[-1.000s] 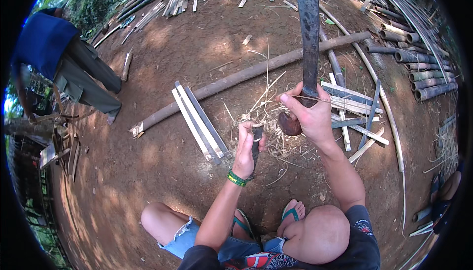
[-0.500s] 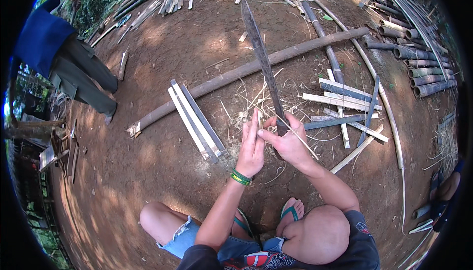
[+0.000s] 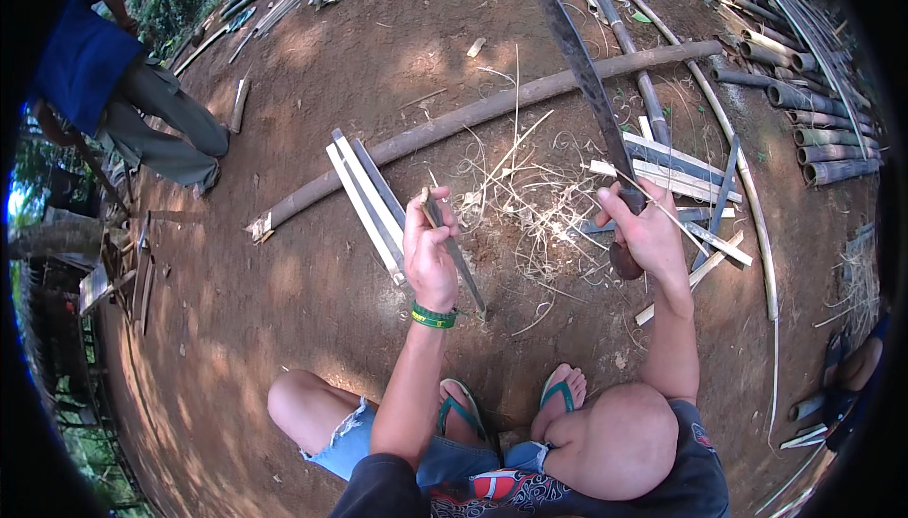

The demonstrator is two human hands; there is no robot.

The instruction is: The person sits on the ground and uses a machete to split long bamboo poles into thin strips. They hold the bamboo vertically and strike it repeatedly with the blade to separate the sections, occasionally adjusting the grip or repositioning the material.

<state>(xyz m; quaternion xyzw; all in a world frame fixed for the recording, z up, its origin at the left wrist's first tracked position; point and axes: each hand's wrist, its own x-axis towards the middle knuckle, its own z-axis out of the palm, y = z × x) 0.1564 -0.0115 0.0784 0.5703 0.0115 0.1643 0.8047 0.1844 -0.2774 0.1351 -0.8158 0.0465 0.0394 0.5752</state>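
My right hand is wrapped round the handle of a machete, whose long dark blade tilts up and away to the left. A thin pale bamboo sliver lies across the same hand by the thumb. On the left, my left hand is closed on a dark bamboo strip that slants down past the wrist. Just beyond that hand, split bamboo strips rest against a long pole on the ground. The two hands are well apart.
Curly shavings litter the dirt between my hands. More split strips lie crossed at the right. Stacked bamboo tubes stand at the far right. A person in blue stands at the left; another person's arm shows at the right edge.
My hands were together and have moved apart, the left to the left with the dark strip, the right to the right with the machete. The strip now shows plainly.
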